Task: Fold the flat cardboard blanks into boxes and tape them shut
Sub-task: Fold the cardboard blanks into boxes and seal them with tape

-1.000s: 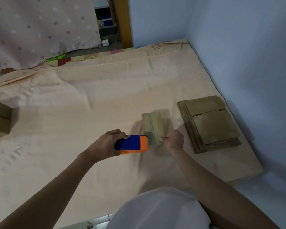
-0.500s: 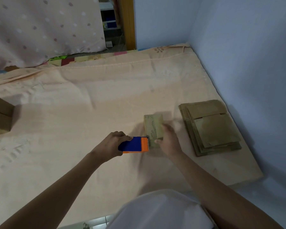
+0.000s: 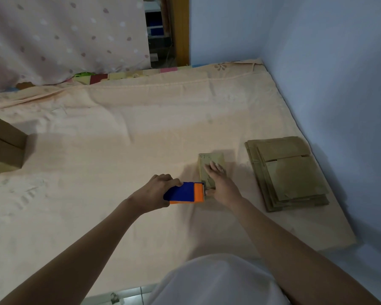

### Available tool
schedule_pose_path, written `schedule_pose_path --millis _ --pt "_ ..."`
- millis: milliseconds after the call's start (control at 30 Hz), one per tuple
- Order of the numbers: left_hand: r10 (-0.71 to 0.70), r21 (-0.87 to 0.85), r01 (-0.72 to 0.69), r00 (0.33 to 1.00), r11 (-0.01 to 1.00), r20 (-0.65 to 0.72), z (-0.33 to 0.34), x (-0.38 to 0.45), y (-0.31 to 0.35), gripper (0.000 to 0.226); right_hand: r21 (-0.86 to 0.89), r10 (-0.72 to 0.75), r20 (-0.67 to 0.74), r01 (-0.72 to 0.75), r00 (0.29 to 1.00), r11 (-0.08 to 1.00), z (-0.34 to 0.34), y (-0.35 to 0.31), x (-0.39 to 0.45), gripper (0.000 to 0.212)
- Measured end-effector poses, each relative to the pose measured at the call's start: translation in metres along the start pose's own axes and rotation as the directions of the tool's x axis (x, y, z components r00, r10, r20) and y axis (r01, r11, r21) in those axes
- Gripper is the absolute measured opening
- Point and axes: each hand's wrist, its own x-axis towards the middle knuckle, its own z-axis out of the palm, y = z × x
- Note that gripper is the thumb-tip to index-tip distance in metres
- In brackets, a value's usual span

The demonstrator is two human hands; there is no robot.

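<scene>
1. At the left edge of the mattress (image 3: 97, 139), folded brown boxes (image 3: 2, 146) are seen, partly cut by the frame.
2. A blue and orange tape dispenser (image 3: 184, 193) is gripped by the left hand (image 3: 156, 190), the fingers curled around its body; its orange end is touching the small box.
3. Near the middle of the mattress, toward the right edge, the small box (image 3: 209, 166) is pressed down by the right hand (image 3: 220, 183); the fingers (image 3: 215, 169) are laid straight and close together on its top.
4. A stack of flat cardboard blanks (image 3: 288, 172) is placed along the right edge, beside the blue wall (image 3: 339, 84).
</scene>
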Motion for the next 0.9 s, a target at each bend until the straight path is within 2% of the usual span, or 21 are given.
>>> schedule_pose_path --millis 367,533,900 --pt "0.048 -0.092 -0.047 0.999 0.995 0.011 -0.006 -0.007 -0.005 0.063 -0.046 -0.032 0.034 0.033 0.999 0.998 -0.004 -0.002 0.0 0.089" --pt "0.022 -0.104 -0.023 1.0 0.994 -0.003 -0.003 -0.014 -0.01 0.066 -0.047 -0.023 0.028 0.024 0.999 0.999 -0.002 0.0 0.001 0.091" --pt "0.15 -0.006 -0.152 0.982 0.988 -0.111 -0.001 -0.019 -0.021 0.065 -0.03 -0.02 0.012 0.02 1.0 0.999 0.002 -0.001 0.001 0.087"
